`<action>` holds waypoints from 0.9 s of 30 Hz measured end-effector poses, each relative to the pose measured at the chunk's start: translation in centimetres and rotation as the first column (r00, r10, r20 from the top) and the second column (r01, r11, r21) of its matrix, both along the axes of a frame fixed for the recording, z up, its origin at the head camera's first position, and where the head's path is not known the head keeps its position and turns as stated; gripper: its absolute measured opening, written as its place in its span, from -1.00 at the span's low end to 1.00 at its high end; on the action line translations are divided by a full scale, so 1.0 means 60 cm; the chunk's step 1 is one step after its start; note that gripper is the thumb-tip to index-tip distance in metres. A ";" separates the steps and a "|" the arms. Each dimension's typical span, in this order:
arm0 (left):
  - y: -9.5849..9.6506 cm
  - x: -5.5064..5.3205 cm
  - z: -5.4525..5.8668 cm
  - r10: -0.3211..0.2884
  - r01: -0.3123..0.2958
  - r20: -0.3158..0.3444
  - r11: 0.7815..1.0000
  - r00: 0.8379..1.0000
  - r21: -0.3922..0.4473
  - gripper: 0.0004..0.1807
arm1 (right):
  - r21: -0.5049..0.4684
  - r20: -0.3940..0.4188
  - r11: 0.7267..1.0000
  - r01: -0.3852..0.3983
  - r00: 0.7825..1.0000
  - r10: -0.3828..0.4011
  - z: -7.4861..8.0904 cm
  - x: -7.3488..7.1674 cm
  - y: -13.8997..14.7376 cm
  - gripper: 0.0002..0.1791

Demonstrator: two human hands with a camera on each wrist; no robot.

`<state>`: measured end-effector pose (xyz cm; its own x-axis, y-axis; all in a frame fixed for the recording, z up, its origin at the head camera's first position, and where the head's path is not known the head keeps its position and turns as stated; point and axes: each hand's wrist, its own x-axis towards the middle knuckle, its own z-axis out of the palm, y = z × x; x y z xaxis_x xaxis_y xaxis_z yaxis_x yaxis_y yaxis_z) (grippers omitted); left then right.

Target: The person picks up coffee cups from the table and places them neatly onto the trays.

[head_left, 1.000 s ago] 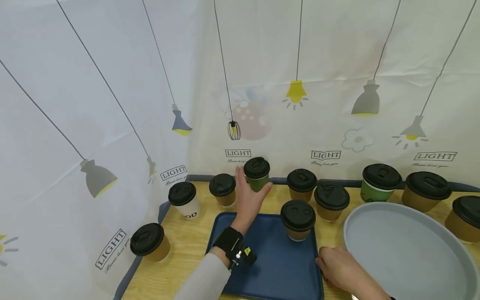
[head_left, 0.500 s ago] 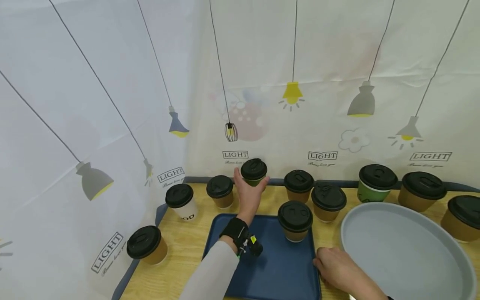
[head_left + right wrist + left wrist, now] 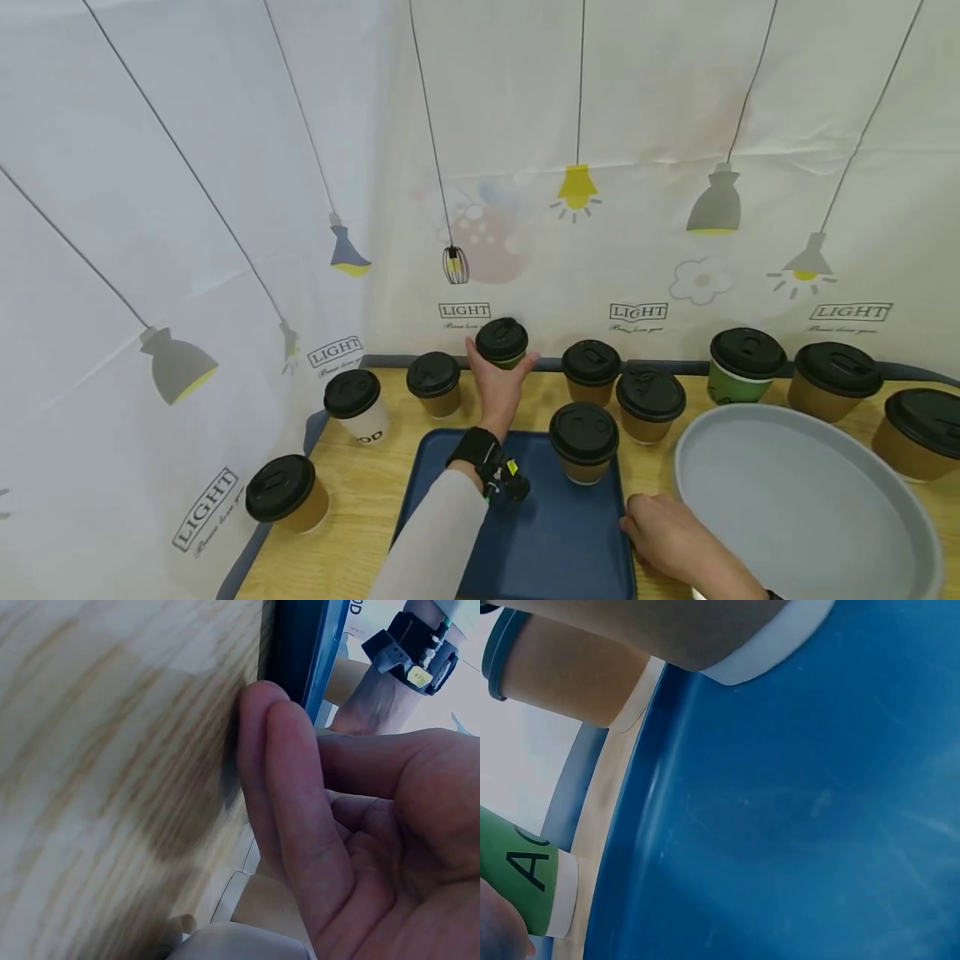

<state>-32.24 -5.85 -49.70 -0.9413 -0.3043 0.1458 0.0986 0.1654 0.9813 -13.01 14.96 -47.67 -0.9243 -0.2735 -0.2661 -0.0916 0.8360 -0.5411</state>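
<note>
Beyond the tray's far edge, my left hand point(image 3: 498, 392) has its thumb and fingers round a green paper coffee cup point(image 3: 502, 342) with a black lid. The left wrist view shows the green cup point(image 3: 532, 877), with a printed letter A and a white base, and a fingertip against it. My right hand point(image 3: 667, 533) pinches the right edge of a blue rectangular tray point(image 3: 555, 550); up close, its fingertips point(image 3: 292, 739) lie against the tray's rim point(image 3: 300, 660). One brown lidded cup point(image 3: 585, 446) stands on the tray near its far right corner.
Several lidded cups line the back of the wooden table point(image 3: 352, 492), among them a white cup point(image 3: 360, 408) and a second green cup point(image 3: 742, 367). A brown cup point(image 3: 288, 496) stands at the left edge. A large grey round tray point(image 3: 802, 500) lies on the right.
My left hand has moved forward from beside the green cup and its thumb and fingers have come round it. The right hand stays at the tray's edge. The head view has shifted slightly.
</note>
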 end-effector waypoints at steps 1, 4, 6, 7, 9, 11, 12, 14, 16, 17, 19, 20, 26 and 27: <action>0.001 -0.002 -0.001 0.007 -0.007 -0.002 1.000 1.000 0.014 0.37 | 0.000 -0.001 1.000 0.001 1.000 -0.001 0.000 0.000 0.000 -0.65; 0.005 -0.006 -0.002 0.024 -0.024 -0.008 0.998 1.000 0.051 0.36 | 0.006 -0.006 1.000 0.000 1.000 0.000 -0.001 0.000 -0.001 -0.65; 0.006 -0.008 -0.003 0.035 -0.034 -0.007 0.997 0.999 0.068 0.31 | 0.003 -0.003 1.000 0.001 1.000 -0.001 -0.001 0.001 -0.001 -0.65; 0.006 -0.009 -0.003 0.041 -0.040 -0.010 0.996 0.999 0.075 0.28 | 0.000 0.001 1.000 0.002 1.000 -0.002 -0.001 0.001 -0.001 -0.66; 0.007 -0.011 -0.004 0.056 -0.054 -0.020 0.995 0.998 0.080 0.21 | -0.003 0.003 1.000 0.002 1.000 -0.002 -0.001 0.001 0.000 -0.65; 0.007 -0.011 -0.004 0.064 -0.062 -0.029 0.995 0.998 0.076 0.16 | -0.008 0.006 1.000 0.006 1.000 -0.006 0.000 0.001 0.001 -0.65; 0.008 -0.011 -0.005 0.067 -0.065 -0.034 0.995 0.997 0.071 0.14 | -0.008 0.005 1.000 0.006 1.000 -0.006 0.001 0.001 0.002 -0.65; 0.007 -0.010 -0.005 0.071 -0.069 -0.036 0.996 0.997 0.060 0.13 | -0.010 0.008 1.000 0.008 1.000 -0.008 0.001 0.002 0.001 -0.64; 0.005 -0.009 -0.005 0.074 -0.072 -0.037 0.996 0.997 0.050 0.11 | -0.012 0.010 1.000 0.007 1.000 -0.007 0.001 0.002 0.000 -0.64; 0.004 -0.008 -0.005 0.077 -0.076 -0.038 0.996 0.996 0.045 0.11 | -0.012 0.010 1.000 0.006 1.000 -0.006 0.001 0.002 0.000 -0.65; 0.001 -0.007 -0.005 0.082 -0.080 -0.046 0.996 0.996 0.043 0.09 | -0.012 0.017 1.000 0.005 1.000 -0.005 0.001 0.001 -0.002 -0.65; 0.000 -0.007 -0.005 0.086 -0.085 -0.049 0.996 0.995 0.035 0.08 | -0.010 0.018 1.000 0.003 1.000 -0.003 0.001 0.001 -0.002 -0.65; -0.003 0.007 0.008 0.038 -0.037 -0.056 0.999 0.998 0.021 0.09 | 0.012 -0.003 1.000 0.001 1.000 -0.001 0.000 0.002 -0.002 -0.65; -0.004 0.010 0.012 0.021 -0.020 -0.058 1.000 0.998 0.022 0.09 | 0.011 -0.008 1.000 0.003 1.000 -0.003 0.000 0.002 -0.001 -0.65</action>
<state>-31.62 -6.07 -48.96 -0.9249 -0.3271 0.1937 0.1526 0.1472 0.9773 -12.89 14.88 -47.68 -0.9273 -0.2677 -0.2616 -0.0934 0.8423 -0.5308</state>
